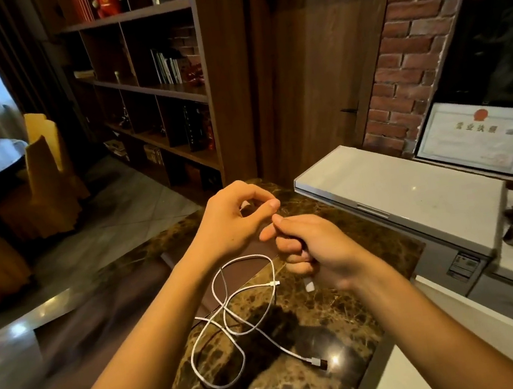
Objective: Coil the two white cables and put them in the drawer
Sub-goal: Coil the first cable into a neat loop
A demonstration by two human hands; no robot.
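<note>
A white cable [228,315] lies in loose loops on the brown marble counter [339,310], one plug [319,363] near the front, a small connector [275,283] in the middle. My right hand [318,253] is closed around a second white cable, whose white plug end [309,285] sticks out below the fist. My left hand [235,220] hovers just left of it, thumb and fingers pinched near the right hand's thumb; what it pinches is hidden. No drawer is in view.
A closed grey-white machine lid [410,187] stands on the right beside the counter. Framed certificates [479,138] lean on the brick wall. A wooden bookshelf [153,87] and yellow-covered chairs [47,176] stand to the left, beyond the counter edge.
</note>
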